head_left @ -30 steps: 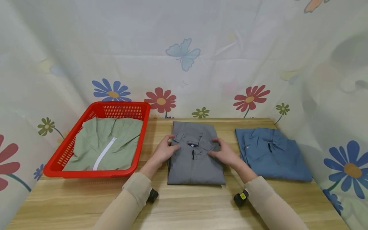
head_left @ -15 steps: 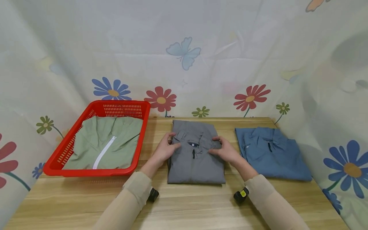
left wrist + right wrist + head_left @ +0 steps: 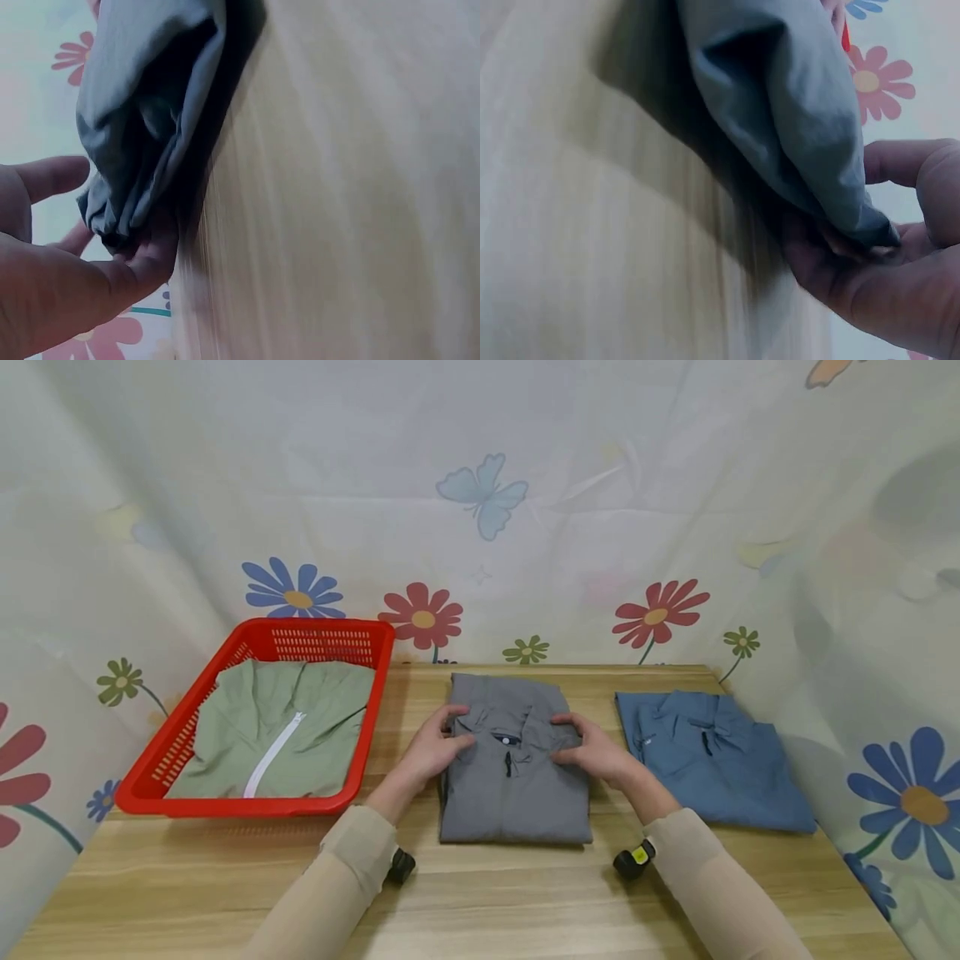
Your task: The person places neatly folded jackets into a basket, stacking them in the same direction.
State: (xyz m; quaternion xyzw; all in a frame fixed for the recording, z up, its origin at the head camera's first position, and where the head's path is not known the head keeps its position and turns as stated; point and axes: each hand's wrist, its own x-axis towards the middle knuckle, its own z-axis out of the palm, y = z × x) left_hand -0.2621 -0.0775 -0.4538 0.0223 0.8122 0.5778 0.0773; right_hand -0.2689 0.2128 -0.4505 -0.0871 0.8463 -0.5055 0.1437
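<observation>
A grey folded jacket (image 3: 517, 802) with a short black zip pull lies in the middle of the wooden table, collar upward. My left hand (image 3: 431, 747) holds its left edge, and my right hand (image 3: 600, 752) holds the right edge. In the left wrist view, fingers (image 3: 154, 251) reach under the jacket's folded side (image 3: 142, 90) while the thumb is at its top. The right wrist view likewise has fingers (image 3: 817, 262) tucked beneath the fabric (image 3: 802, 112), with the thumb against its upper side. The fingertips under the cloth are hidden.
To the left stands a red plastic basket (image 3: 382, 693) holding a green jacket (image 3: 322, 752) with a white zip. A blue folded jacket (image 3: 720, 777) lies on the right of the table (image 3: 510, 902). A flower-printed curtain (image 3: 562, 568) hangs behind and at both sides.
Both hands keep their places at the grey jacket's sides. Its front edge shifts very slightly toward me relative to the basket. The head view has tilted a little.
</observation>
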